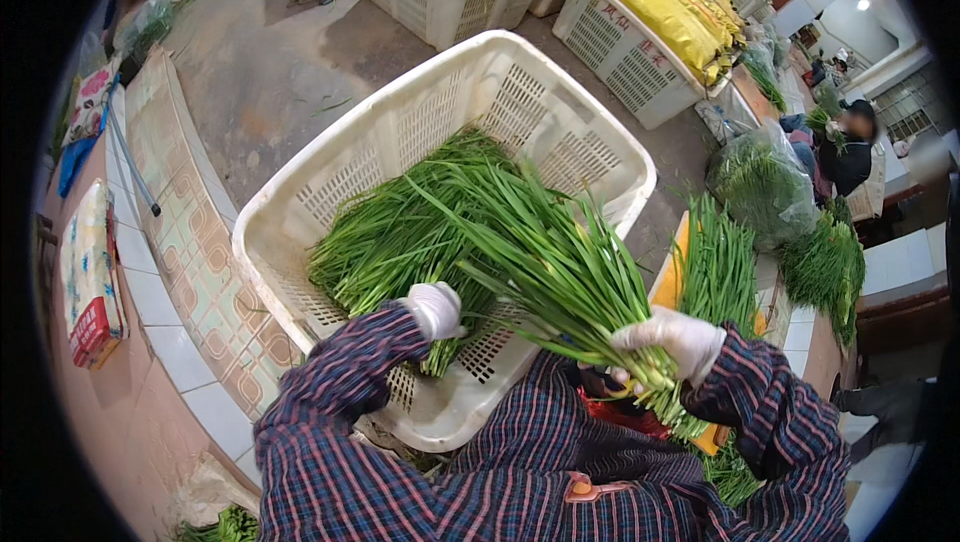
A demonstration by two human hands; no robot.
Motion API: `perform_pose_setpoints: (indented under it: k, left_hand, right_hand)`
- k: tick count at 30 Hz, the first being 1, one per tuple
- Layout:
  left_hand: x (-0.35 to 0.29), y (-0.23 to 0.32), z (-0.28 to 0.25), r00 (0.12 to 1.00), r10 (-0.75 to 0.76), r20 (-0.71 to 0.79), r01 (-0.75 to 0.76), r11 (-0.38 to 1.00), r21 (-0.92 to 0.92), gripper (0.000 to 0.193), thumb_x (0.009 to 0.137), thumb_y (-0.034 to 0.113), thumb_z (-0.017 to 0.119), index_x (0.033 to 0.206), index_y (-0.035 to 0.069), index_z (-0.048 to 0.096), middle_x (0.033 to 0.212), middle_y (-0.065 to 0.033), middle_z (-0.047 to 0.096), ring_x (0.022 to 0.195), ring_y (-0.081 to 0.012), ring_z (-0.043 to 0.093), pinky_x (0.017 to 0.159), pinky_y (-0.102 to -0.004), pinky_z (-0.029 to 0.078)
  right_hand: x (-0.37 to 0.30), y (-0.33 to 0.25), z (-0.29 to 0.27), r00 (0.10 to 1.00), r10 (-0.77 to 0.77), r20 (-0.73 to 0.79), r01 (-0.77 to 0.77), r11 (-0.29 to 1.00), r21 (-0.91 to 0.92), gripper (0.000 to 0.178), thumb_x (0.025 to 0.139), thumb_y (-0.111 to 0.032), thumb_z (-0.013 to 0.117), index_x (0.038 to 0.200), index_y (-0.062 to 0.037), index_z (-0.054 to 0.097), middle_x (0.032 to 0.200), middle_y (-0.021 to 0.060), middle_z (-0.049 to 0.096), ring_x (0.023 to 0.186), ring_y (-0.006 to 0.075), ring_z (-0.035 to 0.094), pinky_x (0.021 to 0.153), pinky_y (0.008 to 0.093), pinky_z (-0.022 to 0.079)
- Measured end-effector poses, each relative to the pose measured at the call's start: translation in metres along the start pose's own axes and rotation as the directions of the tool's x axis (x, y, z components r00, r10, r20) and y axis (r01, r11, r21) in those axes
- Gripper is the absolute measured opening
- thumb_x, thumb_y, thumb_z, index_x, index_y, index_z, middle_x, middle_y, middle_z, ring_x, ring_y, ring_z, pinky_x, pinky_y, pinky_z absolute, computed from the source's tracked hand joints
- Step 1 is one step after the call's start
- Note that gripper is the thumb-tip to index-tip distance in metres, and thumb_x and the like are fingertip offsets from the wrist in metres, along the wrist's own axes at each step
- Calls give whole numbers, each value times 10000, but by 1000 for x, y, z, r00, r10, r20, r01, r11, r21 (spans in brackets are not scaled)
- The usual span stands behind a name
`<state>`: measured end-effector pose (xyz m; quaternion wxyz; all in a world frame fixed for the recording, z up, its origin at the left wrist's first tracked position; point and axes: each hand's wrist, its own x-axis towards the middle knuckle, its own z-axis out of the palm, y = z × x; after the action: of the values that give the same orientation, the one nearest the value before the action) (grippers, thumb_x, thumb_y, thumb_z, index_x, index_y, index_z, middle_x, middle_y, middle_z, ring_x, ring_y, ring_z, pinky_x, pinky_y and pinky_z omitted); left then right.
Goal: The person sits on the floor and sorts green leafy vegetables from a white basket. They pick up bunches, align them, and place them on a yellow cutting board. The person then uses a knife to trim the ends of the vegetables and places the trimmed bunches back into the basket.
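My right hand [672,340], in a white glove, is wrapped round the stem end of a bunch of garlic chives [570,257]. Its long green leaves slant up and left over a white plastic crate [345,132]. Inside that crate lies a pile of more garlic chives [410,222], stem ends toward me. At the near edge of the pile is my left hand [435,312], also gloved in white, its fingers curled closed against the stems. What those fingers hold, if anything, is hidden.
Cut chives [720,262] lie on a yellow-orange board at my right, beside a plastic bag of greens [765,182]. Farther back stand a crate topped with yellow sacking [640,62] and another crate [430,2]. A person [850,152] sits at far right.
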<state>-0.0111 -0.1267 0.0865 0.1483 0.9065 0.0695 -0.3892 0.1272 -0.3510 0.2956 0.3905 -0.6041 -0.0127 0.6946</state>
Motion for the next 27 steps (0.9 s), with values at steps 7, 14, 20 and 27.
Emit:
perform_pose_setpoints:
  k: [7, 14, 20, 27]
  left_hand:
    - [-145, 95, 14, 612, 630, -479, -211, -453, -866, 788, 852, 507, 559, 1392, 6, 280, 1378, -148, 388, 1186, -234, 453, 995, -386, 381]
    - [-109, 153, 39, 389, 132, -912, -245, -939, -241, 951, 743, 781, 359, 1394, 91, 293, 1418, -109, 346, 1297, -285, 332, 1081, -458, 275]
    - [-152, 153, -30, 490, -85, -868, -514, -832, -209, 928, 760, 788, 336, 1368, 86, 339, 1368, -158, 407, 1193, -317, 455, 976, -492, 410]
    - [-177, 175, -95, 376, 86, -923, -506, -815, -282, 587, 866, 309, 556, 1351, 55, 345, 874, -21, 575, 837, -140, 577, 897, -366, 459]
  right_hand:
    - [-57, 57, 54, 972, -163, 167, 152, 985, 75, 345, 849, -193, 629, 1121, -4, 533, 997, 96, 608, 703, 146, 602, 527, 257, 516]
    - [-80, 104, 69, 949, -172, 264, 164, 985, 50, 389, 850, -209, 629, 1156, -5, 503, 1028, 125, 616, 692, 146, 584, 595, 274, 515]
    - [-104, 143, 69, 949, -204, 242, 202, 979, 30, 429, 824, -219, 645, 1172, -19, 495, 1012, 122, 619, 703, 134, 575, 636, 260, 496]
    - [-119, 180, 53, 863, -480, 157, 505, 821, -267, 330, 823, -176, 653, 1089, -42, 512, 826, 41, 608, 642, 112, 563, 549, 243, 473]
